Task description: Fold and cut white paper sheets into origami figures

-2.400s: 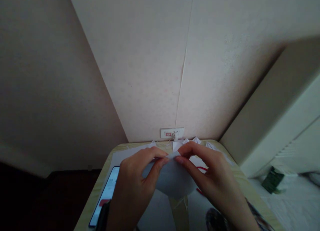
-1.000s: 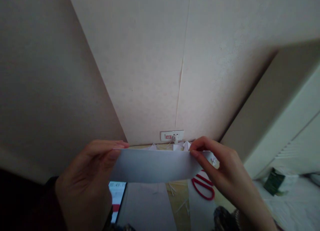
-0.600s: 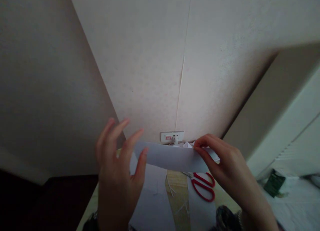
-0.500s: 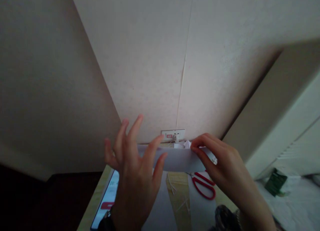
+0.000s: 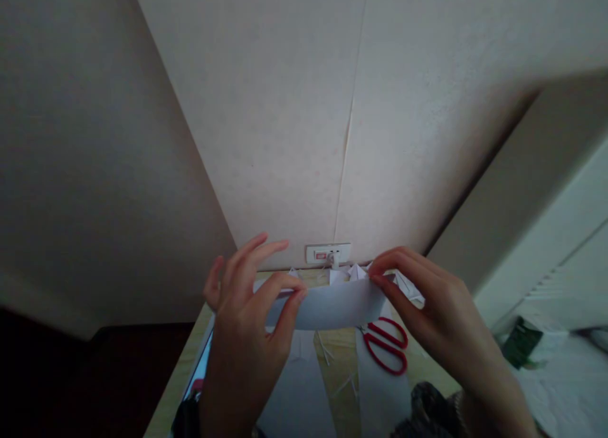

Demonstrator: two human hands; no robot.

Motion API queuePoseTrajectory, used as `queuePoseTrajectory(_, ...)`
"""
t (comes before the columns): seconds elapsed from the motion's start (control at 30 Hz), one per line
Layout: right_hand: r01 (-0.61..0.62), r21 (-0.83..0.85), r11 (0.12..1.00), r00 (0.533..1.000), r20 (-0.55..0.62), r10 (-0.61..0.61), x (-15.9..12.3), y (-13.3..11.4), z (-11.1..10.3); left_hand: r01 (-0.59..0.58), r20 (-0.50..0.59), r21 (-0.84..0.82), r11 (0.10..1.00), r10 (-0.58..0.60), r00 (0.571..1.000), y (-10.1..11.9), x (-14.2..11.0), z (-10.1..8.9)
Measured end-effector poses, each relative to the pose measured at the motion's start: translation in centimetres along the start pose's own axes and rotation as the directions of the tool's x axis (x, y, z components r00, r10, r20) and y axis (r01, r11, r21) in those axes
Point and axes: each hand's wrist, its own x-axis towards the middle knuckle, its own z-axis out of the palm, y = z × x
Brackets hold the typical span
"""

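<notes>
A strip of white paper (image 5: 330,308) is held up above the table, spanning between my two hands. My left hand (image 5: 254,318) pinches its top edge between thumb and index finger, with the other fingers raised and spread. My right hand (image 5: 422,305) grips the strip near its right end between thumb and fingertips. Below the strip, red-handled scissors (image 5: 386,346) lie by a white sheet (image 5: 380,394). Another white sheet (image 5: 297,387) lies under my left forearm side. Thin paper slivers (image 5: 325,349) rest on the wood between the sheets.
Folded white paper pieces (image 5: 357,273) stand at the table's back, by the wall socket (image 5: 327,253) with a plug in it. A phone (image 5: 202,362) lies at the left edge of the wooden table (image 5: 171,387), partly hidden. A green packet (image 5: 522,343) lies on white cloth at the right.
My left hand has gone from open, fingers spread, to pinching the strip's top edge. My right hand keeps its hold, and the strip now bends slightly.
</notes>
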Motion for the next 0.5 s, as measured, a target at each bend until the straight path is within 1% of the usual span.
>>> queuePoseTrajectory(0.2,0.012,0.0,1.0,0.999,-0.044,-0.012,-0.3,0.4,-0.8,0.025,0.019,-0.081,0.996,-0.024,1.0,-0.8,0.2,-0.2)
queuePoseTrajectory(0.27,0.015,0.009,1.0,0.999,-0.05,-0.015,-0.5,0.4,-0.9,0.022,0.018,-0.076,0.997,-0.021,1.0,-1.0,0.2,-0.2)
queuePoseTrajectory(0.33,0.018,0.024,1.0,0.999,-0.051,-0.017,-0.6,0.3,-0.9,0.02,0.039,-0.059,0.998,-0.018,0.999,-1.1,0.2,-0.2)
queuePoseTrajectory(0.4,0.015,0.045,0.999,0.998,-0.057,-0.013,-0.6,-0.1,-0.8,0.013,0.075,-0.056,0.998,-0.009,0.997,-1.0,0.2,-0.2)
queuePoseTrajectory(0.5,0.018,0.089,0.996,0.999,-0.043,-0.014,-0.5,-1.0,-0.2,-0.003,0.117,-0.116,0.993,0.016,0.993,-0.2,0.1,-0.1)
